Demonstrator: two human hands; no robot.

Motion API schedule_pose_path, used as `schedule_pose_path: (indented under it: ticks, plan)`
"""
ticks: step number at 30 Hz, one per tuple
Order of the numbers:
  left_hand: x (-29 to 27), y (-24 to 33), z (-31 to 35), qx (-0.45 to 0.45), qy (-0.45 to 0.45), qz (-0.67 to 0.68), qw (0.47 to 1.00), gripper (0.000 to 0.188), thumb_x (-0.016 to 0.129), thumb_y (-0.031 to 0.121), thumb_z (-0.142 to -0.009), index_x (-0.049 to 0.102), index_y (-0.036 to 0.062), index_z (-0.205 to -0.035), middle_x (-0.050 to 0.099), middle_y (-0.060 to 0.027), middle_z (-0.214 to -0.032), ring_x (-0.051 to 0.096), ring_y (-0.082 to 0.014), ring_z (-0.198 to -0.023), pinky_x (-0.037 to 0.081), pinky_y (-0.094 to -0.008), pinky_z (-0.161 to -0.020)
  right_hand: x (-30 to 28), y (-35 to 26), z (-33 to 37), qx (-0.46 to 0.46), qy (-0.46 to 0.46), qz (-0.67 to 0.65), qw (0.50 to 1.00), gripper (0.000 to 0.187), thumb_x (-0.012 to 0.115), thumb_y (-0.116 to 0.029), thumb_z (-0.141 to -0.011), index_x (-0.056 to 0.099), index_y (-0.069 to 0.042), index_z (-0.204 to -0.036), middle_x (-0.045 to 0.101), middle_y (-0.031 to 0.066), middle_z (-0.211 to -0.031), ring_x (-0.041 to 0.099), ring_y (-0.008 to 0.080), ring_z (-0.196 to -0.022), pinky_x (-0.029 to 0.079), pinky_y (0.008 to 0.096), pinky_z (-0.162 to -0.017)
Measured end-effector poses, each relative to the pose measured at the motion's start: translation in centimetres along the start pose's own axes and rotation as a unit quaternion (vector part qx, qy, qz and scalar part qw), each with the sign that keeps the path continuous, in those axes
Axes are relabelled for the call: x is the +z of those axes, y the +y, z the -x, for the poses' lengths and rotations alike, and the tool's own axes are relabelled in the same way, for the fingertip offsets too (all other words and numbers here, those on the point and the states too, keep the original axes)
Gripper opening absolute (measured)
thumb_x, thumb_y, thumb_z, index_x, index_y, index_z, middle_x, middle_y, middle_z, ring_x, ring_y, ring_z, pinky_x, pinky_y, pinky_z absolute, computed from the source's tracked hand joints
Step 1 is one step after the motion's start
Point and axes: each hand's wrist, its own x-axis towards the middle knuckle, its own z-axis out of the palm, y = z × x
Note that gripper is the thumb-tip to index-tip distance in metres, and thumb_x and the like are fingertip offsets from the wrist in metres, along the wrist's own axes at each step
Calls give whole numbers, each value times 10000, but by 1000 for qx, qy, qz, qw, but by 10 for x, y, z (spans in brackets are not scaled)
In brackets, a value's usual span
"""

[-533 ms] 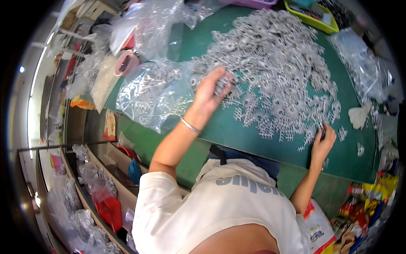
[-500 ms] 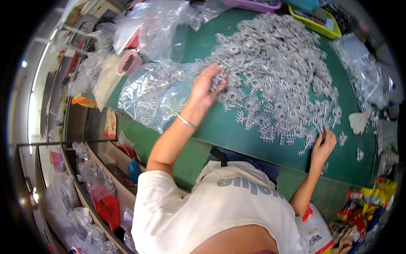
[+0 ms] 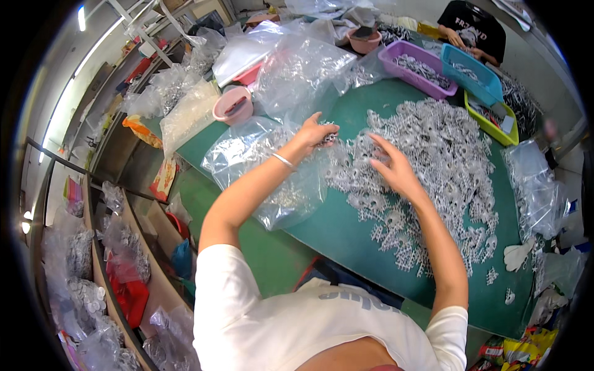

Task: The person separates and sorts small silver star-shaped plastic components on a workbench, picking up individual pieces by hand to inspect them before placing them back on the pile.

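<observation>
Mid-frame, the left hand (image 3: 315, 133) pinches grey parts at the clear bag (image 3: 266, 164), while the right hand (image 3: 393, 167) lies spread on the parts pile (image 3: 445, 161).

Three plastic trays at the far end: one purple (image 3: 416, 64), one blue (image 3: 470, 73), one yellow-green (image 3: 492, 120); two pink bowls (image 3: 231, 105), and silvery parts (image 3: 433, 154) beyond counting

Bare green mat (image 3: 346, 238) near body; parts heap (image 3: 433, 154) blocks beyond.
</observation>
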Motion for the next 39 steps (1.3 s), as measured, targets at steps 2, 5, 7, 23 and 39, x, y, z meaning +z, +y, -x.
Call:
schedule_pose_path:
  ticks: [2, 5, 7, 23, 39]
  plan:
    - [1, -1, -7, 19, 84, 33, 996, 850, 664, 61, -752, 106, 16, -1392, 604, -98, -831, 585, -129, -652, 502, -236, -479, 21, 9, -64, -10, -18, -17, 1000, 455, 543, -88, -821, 476, -155, -1266, 401, 193, -1310, 409, 289, -1203, 424, 358, -885]
    - [-2, 0, -10, 83, 107, 20, 991, 883, 661, 60, -751, 60, 13, -1397, 602, -91, -833, 582, -131, -650, 488, -242, -485, 47, 21, -136, 8, -19, -11, 1000, 472, 540, -117, -841, 455, -212, -1296, 304, 147, -1403, 284, 261, -1301, 351, 337, -974]
    - [-9, -2, -6, 113, 120, 18, 986, 889, 654, 52, -751, 50, 29, -1403, 599, -85, -831, 579, -130, -649, 483, -243, -493, 67, 24, -163, 39, 8, -27, 999, 477, 531, -116, -847, 449, -227, -1304, 283, 135, -1420, 241, 264, -1324, 335, 328, -985]
    - [-106, 42, -112, 267, 305, 144, 902, 554, 518, 169, -813, 335, 3, -1310, 493, -154, -1156, 510, -240, -984, 420, -352, -818, 81, 19, -78, 124, 94, -45, 987, 319, 540, -100, -810, 565, 90, -1066, 625, 159, -936, 610, 183, -819, 465, 280, -708]
    - [14, 10, 78, 65, -31, 211, 975, 450, 544, 103, -853, 382, -94, -1225, 383, -218, -1285, 436, -350, -1149, 378, -410, -980, -29, -52, 171, 100, -142, 125, 977, 184, 604, -64, -775, 608, 18, -940, 608, 142, -941, 577, 296, -870, 453, 353, -762]
